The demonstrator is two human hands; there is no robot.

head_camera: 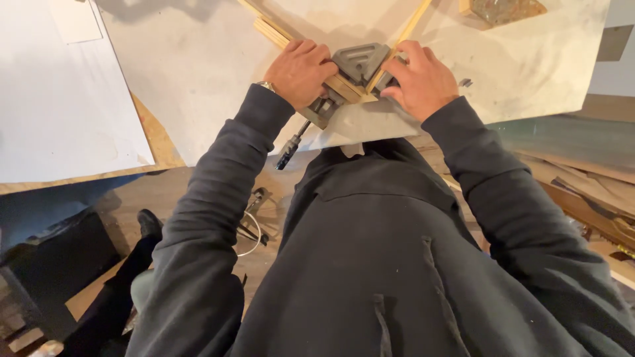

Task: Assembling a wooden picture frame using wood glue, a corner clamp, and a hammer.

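A dark hooded sweatshirt (pixel 370 264) fills the near part of the view, its sleeves running up to both hands at the far edge of a pale worktable (pixel 198 99). The left hand (pixel 301 69) lies curled over a light wooden strip (pixel 278 32), fingers closed down on it where it enters a grey metal corner clamp (pixel 359 63). A wristwatch (pixel 266 85) shows at that cuff. The right hand (pixel 420 79) presses with bent fingers on the second wooden strip (pixel 413 20) and the clamp's right side. The two strips meet in the clamp at a right angle. The clamp's black screw handle (pixel 291 147) sticks out toward the near left, over the table edge.
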